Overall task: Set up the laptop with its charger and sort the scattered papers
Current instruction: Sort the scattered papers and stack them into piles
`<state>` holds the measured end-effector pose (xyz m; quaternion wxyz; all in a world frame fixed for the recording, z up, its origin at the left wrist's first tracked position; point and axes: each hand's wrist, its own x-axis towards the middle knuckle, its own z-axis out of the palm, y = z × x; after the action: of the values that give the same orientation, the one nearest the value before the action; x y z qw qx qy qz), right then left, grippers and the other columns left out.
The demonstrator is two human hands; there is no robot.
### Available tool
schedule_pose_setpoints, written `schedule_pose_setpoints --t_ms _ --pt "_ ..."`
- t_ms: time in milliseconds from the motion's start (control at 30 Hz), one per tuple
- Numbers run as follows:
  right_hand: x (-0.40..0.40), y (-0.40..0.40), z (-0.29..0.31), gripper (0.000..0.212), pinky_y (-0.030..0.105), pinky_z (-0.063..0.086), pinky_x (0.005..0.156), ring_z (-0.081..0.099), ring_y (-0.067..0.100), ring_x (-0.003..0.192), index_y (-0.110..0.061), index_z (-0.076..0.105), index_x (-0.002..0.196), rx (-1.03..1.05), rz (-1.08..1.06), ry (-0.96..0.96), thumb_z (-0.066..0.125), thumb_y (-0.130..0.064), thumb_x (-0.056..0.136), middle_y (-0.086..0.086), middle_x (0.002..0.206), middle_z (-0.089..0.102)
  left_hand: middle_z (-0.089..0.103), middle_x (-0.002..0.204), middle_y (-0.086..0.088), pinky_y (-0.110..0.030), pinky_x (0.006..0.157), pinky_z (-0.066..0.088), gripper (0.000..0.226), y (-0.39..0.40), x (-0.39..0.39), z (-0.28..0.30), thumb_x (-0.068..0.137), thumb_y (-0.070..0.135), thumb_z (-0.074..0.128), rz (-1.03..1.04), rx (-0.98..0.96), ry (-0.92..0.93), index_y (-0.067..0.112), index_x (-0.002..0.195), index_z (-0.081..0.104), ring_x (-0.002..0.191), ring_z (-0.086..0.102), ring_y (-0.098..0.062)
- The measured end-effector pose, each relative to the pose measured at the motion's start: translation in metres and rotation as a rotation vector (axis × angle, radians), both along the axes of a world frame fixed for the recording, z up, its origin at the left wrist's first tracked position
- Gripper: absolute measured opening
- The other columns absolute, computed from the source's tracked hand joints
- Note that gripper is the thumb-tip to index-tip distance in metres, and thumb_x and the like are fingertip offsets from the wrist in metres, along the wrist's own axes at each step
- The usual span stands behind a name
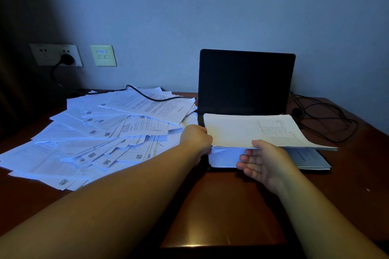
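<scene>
Two hands, left hand (196, 139) and right hand (263, 161), grip one paper stack (248, 130) over one open laptop (246, 82); scattered papers (101, 132) lie left.

We reach both bare forearms forward; our left hand (196, 140) curls, gripping at its fingertips, while our right hand (264, 161) pinches, thumb on top.

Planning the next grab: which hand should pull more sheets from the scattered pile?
Left, probably. The left hand sits at the stack's left edge, right beside the scattered papers. The right hand supports the stack's near edge, farther away.
</scene>
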<state>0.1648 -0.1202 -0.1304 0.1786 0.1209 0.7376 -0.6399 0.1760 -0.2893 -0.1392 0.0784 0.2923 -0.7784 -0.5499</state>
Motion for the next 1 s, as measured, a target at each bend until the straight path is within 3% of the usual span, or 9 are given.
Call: schedule_pose_setpoints --t_ms 100,233,367,433,500,567,667,800,1000 --pt "0.001 0.0 0.002 0.043 0.032 0.056 0.06 0.075 0.028 0.073 -0.003 0.068 0.096 -0.01 0.01 -0.009 0.049 -0.041 0.105 0.014 0.083 0.075 0.069 0.111 -0.016 -0.045 0.088 0.062 0.03 -0.001 -0.003 -0.001 0.091 -0.004 0.065 -0.005 -0.034 -0.023 0.0 0.12 0.07 0.097 0.071 -0.036" --pt "0.005 0.004 0.007 0.05 0.033 0.058 0.061 0.076 0.03 0.07 -0.003 0.068 0.096 -0.075 0.026 -0.068 0.05 -0.049 0.103 0.014 0.075 0.076 0.07 0.109 -0.016 -0.033 0.072 0.064 0.034 -0.003 -0.006 0.0 0.094 -0.001 0.059 -0.029 0.002 0.012 -0.002 0.128 0.066 0.074 0.065 -0.018" --pt "0.014 0.005 0.01 0.052 0.031 0.056 0.057 0.076 0.029 0.066 -0.004 0.067 0.09 -0.09 0.084 -0.105 0.049 -0.052 0.102 0.011 0.068 0.073 0.07 0.121 -0.021 -0.028 0.06 0.061 0.035 -0.003 -0.007 0.001 0.095 -0.001 0.057 -0.043 -0.068 0.024 -0.002 0.129 0.063 0.064 0.06 -0.013" --pt "0.019 0.003 0.01 0.053 0.029 0.055 0.055 0.075 0.028 0.066 -0.005 0.067 0.087 -0.085 0.124 -0.103 0.048 -0.052 0.102 0.011 0.068 0.072 0.068 0.124 -0.021 -0.033 0.074 0.063 0.035 -0.002 -0.006 0.001 0.095 0.001 0.056 -0.056 -0.128 0.027 -0.001 0.129 0.064 0.078 0.067 -0.021" --pt "0.025 0.0 0.01 0.053 0.029 0.055 0.055 0.075 0.028 0.068 -0.006 0.067 0.086 -0.071 0.16 -0.084 0.047 -0.052 0.103 0.011 0.068 0.072 0.065 0.131 -0.016 -0.032 0.093 0.057 0.032 -0.002 -0.004 0.002 0.098 0.005 0.055 -0.083 -0.237 -0.001 0.006 0.127 0.066 0.11 0.066 -0.029" --pt "0.03 -0.006 0.01 0.051 0.028 0.055 0.056 0.075 0.028 0.068 -0.006 0.066 0.085 -0.073 0.184 -0.061 0.048 -0.05 0.103 0.01 0.069 0.072 0.062 0.139 -0.009 -0.026 0.093 0.048 0.03 -0.004 -0.001 0.003 0.099 0.011 0.055 -0.092 -0.308 -0.005 0.018 0.126 0.066 0.123 0.06 -0.025" --pt "0.036 -0.018 0.01 0.047 0.028 0.054 0.057 0.072 0.024 0.065 -0.01 0.064 0.082 -0.097 0.23 -0.005 0.048 -0.048 0.103 0.008 0.069 0.07 0.061 0.142 -0.001 -0.026 0.09 0.049 0.042 -0.011 0.005 0.006 0.098 0.019 0.057 -0.117 -0.362 0.012 0.022 0.14 0.06 0.122 0.061 -0.021" --pt "0.042 -0.046 0.015 0.039 0.03 0.05 0.059 0.066 0.021 0.063 -0.012 0.061 0.078 -0.149 0.273 0.138 0.047 -0.038 0.105 0.005 0.067 0.065 0.067 0.126 0.001 -0.041 0.085 0.062 0.037 -0.031 0.023 0.009 0.095 0.023 0.058 -0.136 -0.408 0.051 0.024 0.131 0.065 0.096 0.07 -0.022" --pt "0.046 -0.095 0.02 0.02 0.032 0.05 0.067 0.073 0.02 0.079 -0.02 0.07 0.087 -0.125 0.334 0.459 0.056 -0.023 0.1 -0.002 0.085 0.072 0.057 0.138 0.001 -0.034 0.093 0.052 0.037 -0.081 0.057 0.012 0.1 0.029 0.056 -0.103 -0.735 0.051 0.03 0.137 0.062 0.118 0.061 -0.02"
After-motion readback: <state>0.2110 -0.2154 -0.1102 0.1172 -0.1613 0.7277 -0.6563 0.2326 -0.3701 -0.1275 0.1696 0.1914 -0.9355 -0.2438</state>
